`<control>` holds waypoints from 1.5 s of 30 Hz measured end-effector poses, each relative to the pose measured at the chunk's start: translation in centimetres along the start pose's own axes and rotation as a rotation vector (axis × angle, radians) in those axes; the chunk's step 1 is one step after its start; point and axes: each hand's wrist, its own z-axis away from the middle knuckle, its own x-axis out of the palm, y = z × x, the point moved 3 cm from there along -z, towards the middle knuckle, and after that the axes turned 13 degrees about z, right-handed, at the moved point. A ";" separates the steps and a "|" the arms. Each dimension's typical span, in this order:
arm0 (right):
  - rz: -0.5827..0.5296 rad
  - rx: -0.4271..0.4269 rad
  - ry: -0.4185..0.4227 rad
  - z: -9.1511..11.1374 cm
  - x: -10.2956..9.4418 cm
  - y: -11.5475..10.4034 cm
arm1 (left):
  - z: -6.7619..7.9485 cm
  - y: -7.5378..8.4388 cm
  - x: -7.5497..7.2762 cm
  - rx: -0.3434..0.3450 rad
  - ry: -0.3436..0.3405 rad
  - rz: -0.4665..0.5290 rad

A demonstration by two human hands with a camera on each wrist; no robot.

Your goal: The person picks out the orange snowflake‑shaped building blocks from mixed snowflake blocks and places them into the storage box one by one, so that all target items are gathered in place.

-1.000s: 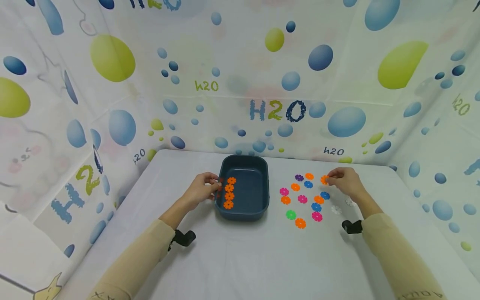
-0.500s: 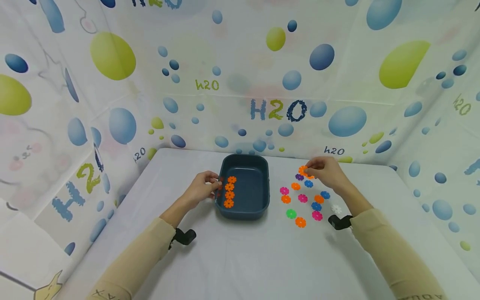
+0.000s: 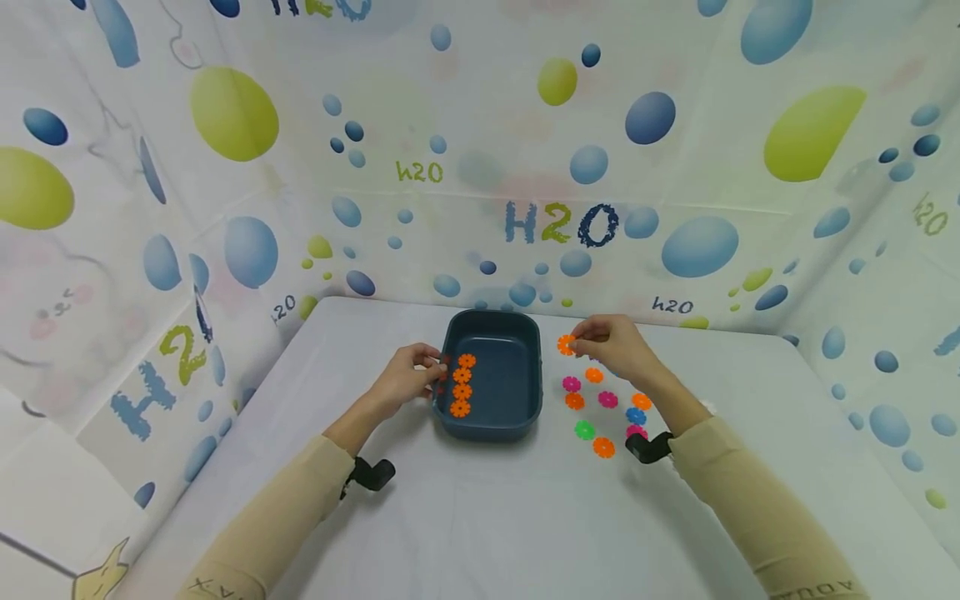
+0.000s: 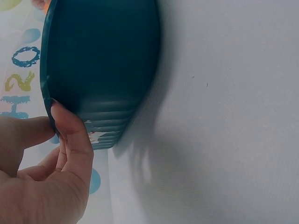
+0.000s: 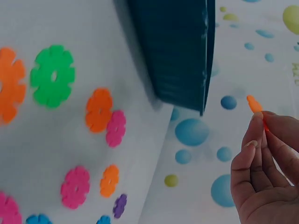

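My left hand (image 3: pixel 408 377) pinches the left rim of a dark blue plastic bin (image 3: pixel 498 425); the left wrist view shows thumb and fingers on either side of the bin wall (image 4: pixel 103 56). Inside, along its left side, lies a row of several orange flower-shaped discs (image 3: pixel 461 392). My right hand (image 3: pixel 611 343) pinches an orange notched flower disc (image 3: pixel 566 344) in the air, to the right of the bin's far right corner. From the right wrist, that held disc (image 5: pixel 254 103) shows edge-on between thumb and fingertips.
Loose flower discs lie right of the bin: a green disc (image 3: pixel 585 430), a pink disc (image 3: pixel 608 400), a blue disc (image 3: pixel 636 416) and several orange ones, such as this orange disc (image 3: pixel 603 447). The forearm covers some. A patterned curtain (image 3: pixel 480 167) hangs behind the white table (image 3: pixel 480 517).
My right hand has carried the orange disc leftward from the far right of the loose pieces toward the bin. My left hand has stayed on the bin's rim.
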 end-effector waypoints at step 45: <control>-0.117 0.319 -0.059 -11.9 13.0 -5.3 | -0.1 0.1 0.1 -0.004 -0.007 0.001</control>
